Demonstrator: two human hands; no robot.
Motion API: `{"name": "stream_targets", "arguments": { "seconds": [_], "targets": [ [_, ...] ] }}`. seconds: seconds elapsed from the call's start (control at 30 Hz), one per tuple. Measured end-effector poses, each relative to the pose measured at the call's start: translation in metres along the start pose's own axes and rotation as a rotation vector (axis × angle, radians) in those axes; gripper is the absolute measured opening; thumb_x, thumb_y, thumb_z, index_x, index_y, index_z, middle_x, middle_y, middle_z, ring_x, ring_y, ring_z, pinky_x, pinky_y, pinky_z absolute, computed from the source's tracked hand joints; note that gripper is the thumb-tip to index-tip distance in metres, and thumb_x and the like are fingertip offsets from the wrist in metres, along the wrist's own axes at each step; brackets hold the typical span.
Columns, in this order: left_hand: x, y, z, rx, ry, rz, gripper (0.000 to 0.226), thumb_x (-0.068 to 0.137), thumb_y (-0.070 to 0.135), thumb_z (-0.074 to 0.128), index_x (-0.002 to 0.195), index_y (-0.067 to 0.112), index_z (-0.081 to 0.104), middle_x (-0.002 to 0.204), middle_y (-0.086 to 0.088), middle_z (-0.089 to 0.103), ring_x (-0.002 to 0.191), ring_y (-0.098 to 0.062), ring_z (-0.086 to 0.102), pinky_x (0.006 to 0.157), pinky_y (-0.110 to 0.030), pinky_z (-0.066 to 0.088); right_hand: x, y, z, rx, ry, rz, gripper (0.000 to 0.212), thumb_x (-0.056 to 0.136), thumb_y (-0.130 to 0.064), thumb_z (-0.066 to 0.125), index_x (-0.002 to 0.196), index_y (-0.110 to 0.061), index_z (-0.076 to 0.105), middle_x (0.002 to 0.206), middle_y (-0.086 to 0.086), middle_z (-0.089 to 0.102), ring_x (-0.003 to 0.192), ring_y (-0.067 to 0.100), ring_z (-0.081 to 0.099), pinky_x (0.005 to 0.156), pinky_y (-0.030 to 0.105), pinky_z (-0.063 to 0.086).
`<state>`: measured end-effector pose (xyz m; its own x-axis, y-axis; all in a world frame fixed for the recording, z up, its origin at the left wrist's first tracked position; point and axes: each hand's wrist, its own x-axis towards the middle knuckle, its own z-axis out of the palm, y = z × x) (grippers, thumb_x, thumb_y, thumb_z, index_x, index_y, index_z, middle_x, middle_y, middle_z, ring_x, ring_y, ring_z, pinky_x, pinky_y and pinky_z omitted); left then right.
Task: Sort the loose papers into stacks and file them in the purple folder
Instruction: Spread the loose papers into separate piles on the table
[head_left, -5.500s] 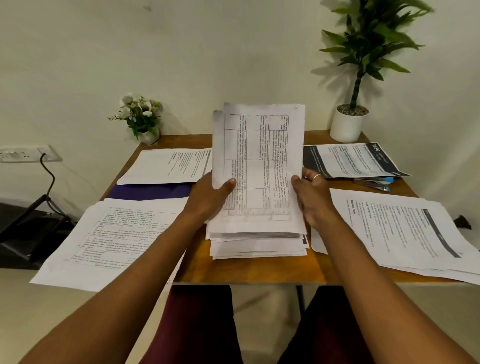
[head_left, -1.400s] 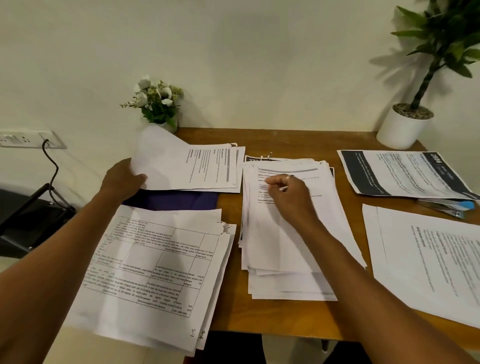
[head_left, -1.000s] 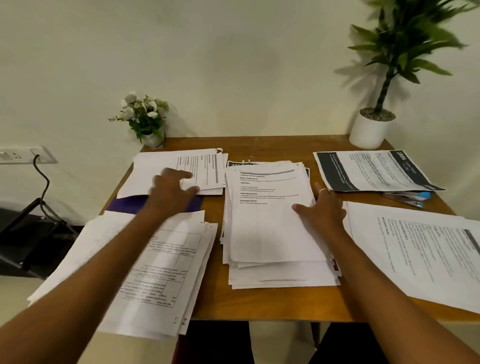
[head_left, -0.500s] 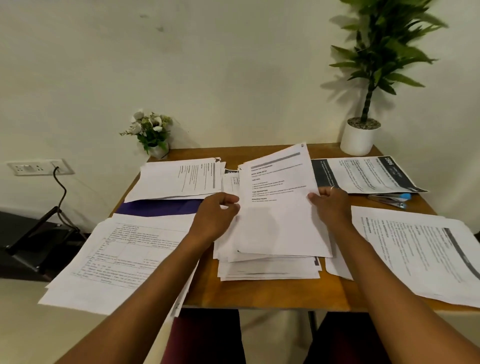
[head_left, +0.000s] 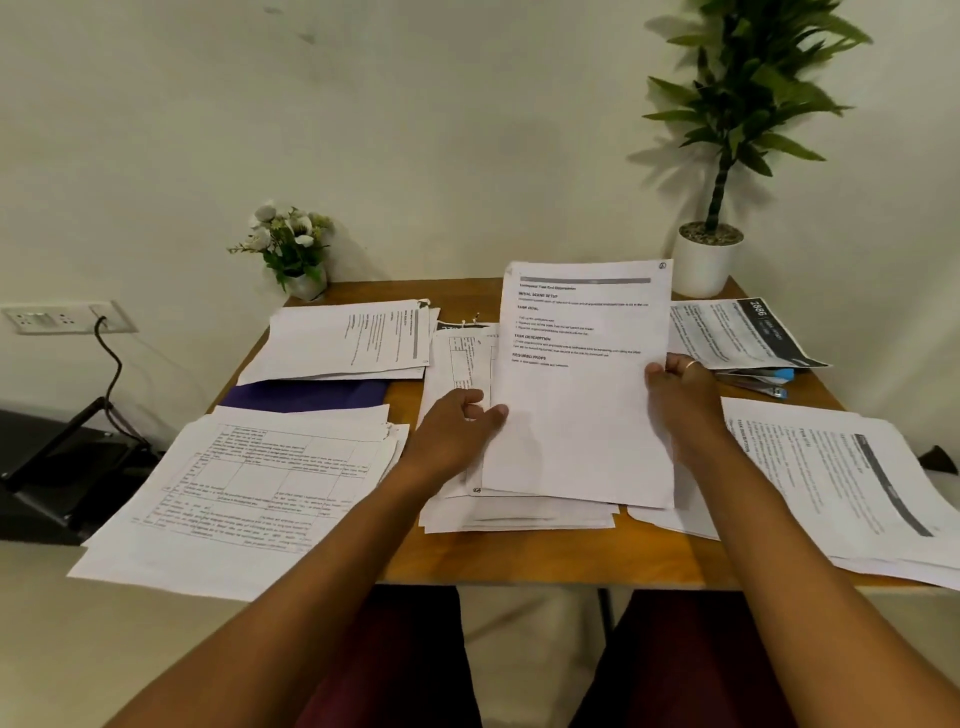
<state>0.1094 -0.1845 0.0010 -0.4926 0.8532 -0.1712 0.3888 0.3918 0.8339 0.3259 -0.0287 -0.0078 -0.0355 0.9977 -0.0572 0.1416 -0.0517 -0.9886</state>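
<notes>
**Q:** What does your grip have hold of?
**A:** Your left hand (head_left: 457, 436) pinches the left edge of the top sheet (head_left: 576, 415), thumb on the printed face. Your right hand (head_left: 685, 395) pinches the right edge in the same way. Both grips are closed on that one sheet. It is tilted up toward you, its lower edge just over the centre pile (head_left: 519, 517).

**Q:** Which step is this?
**A:** Sorting, in all likelihood: one sheet is raised for reading, and the pile beneath is not yet dealt out. Four stacks lie around it on the counter (head_left: 519, 564):
- the grid-table stack (head_left: 249, 483) at near left, overhanging the edge
- a text stack (head_left: 343, 343) at far left
- the dark-banner stack (head_left: 737, 332) at far right
- a grey-barred stack (head_left: 841, 483) at near right

**Q:** And the purple folder?
**A:** The purple folder (head_left: 306, 395) lies flat at your left, between the two left stacks and partly covered by them, so only a strip shows. Nothing appears to be filed in it.

**Q:** What does the next move call for?
**A:** Match the sheet's header bar and headings to a stack. The far-left text stack looks closest in layout, though the print is too small to be sure. Then let go with one grip, carry the sheet with the other, and lay it square on top. Thin paper sags, so keep it supported.
</notes>
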Motion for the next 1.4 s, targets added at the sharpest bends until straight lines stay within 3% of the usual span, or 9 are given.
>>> {"name": "stream_targets", "arguments": {
  "seconds": [0.13,0.3,0.4,0.57,0.77,0.97,1.17,1.27,1.4],
  "targets": [
    [-0.003,0.009,-0.001,-0.207,-0.069,-0.061,0.036,0.099,0.042,0.061,0.129,0.023,0.058,0.132,-0.001,0.065,0.095,-0.012,0.064,0.079,-0.030,0.055,-0.007,0.008,0.002,0.120,-0.170,0.109,0.021,0.100,-0.013,0.059,0.117,-0.022,0.068,0.108,-0.004,0.074,0.104,0.020,0.070,0.091,0.036,0.056],
    [-0.004,0.013,-0.008,-0.218,0.012,-0.117,0.041,0.102,0.024,0.060,0.142,0.019,0.053,0.139,-0.002,0.059,0.103,-0.019,0.054,0.104,-0.047,0.047,-0.022,0.007,0.003,0.204,-0.364,0.181,0.031,0.095,-0.003,0.063,0.120,-0.020,0.067,0.112,0.000,0.077,0.101,0.022,0.073,0.085,0.039,0.060],
    [-0.006,0.011,-0.014,-0.194,0.003,-0.106,0.042,0.102,0.022,0.059,0.142,0.015,0.053,0.138,-0.005,0.059,0.100,-0.018,0.053,0.101,-0.041,0.047,-0.019,0.002,0.002,0.287,-0.370,0.168,0.034,0.094,-0.006,0.061,0.124,-0.021,0.068,0.116,0.002,0.075,0.109,0.027,0.069,0.091,0.044,0.053],
    [-0.007,0.003,-0.019,-0.205,-0.039,-0.111,0.040,0.100,0.026,0.062,0.140,0.018,0.056,0.134,-0.002,0.062,0.106,-0.024,0.060,0.103,-0.047,0.048,-0.019,-0.010,0.003,0.349,-0.338,0.156,0.033,0.096,-0.012,0.062,0.127,-0.023,0.067,0.116,0.002,0.075,0.104,0.024,0.069,0.068,0.032,0.057],
    [-0.006,-0.007,-0.027,-0.224,-0.050,-0.089,0.039,0.101,0.028,0.061,0.139,0.021,0.057,0.125,0.003,0.065,0.092,-0.012,0.064,0.085,-0.035,0.051,-0.018,-0.013,0.007,0.402,-0.304,0.160,0.026,0.098,-0.016,0.062,0.123,-0.023,0.067,0.107,0.003,0.077,0.091,0.020,0.070,0.065,0.030,0.057],
    [-0.007,-0.013,-0.032,-0.287,-0.107,-0.096,0.036,0.100,0.032,0.061,0.134,0.020,0.061,0.124,0.002,0.069,0.095,-0.018,0.070,0.080,-0.033,0.056,-0.018,-0.004,0.015,0.376,-0.296,0.192,0.038,0.093,0.000,0.062,0.123,-0.023,0.069,0.117,0.001,0.075,0.108,0.028,0.071,0.094,0.046,0.058],
    [-0.009,-0.021,-0.067,-1.063,-0.359,-0.154,0.053,0.100,0.051,0.050,0.144,0.021,0.048,0.138,-0.015,0.062,0.126,-0.038,0.060,0.092,-0.053,0.057,-0.010,0.000,0.034,0.521,-0.078,0.318,0.052,0.087,0.012,0.064,0.128,-0.020,0.065,0.123,0.007,0.071,0.107,0.030,0.070,0.086,0.050,0.061],
    [-0.010,-0.026,-0.072,-1.106,-0.347,-0.123,0.059,0.100,0.061,0.039,0.142,0.020,0.048,0.140,-0.013,0.062,0.128,-0.039,0.059,0.101,-0.058,0.049,-0.016,-0.002,0.056,0.592,-0.071,0.346,0.054,0.086,0.014,0.063,0.129,-0.019,0.061,0.125,0.009,0.069,0.106,0.030,0.069,0.094,0.050,0.056],
    [-0.008,-0.026,-0.063,-0.933,-0.136,-0.174,0.036,0.103,0.016,0.056,0.138,0.012,0.050,0.120,-0.015,0.072,0.107,-0.041,0.070,0.092,-0.057,0.056,-0.039,-0.008,0.093,0.585,-0.202,0.334,0.049,0.086,0.017,0.059,0.124,-0.014,0.058,0.112,0.008,0.071,0.082,0.022,0.076,0.067,0.033,0.057]
  ]
}}
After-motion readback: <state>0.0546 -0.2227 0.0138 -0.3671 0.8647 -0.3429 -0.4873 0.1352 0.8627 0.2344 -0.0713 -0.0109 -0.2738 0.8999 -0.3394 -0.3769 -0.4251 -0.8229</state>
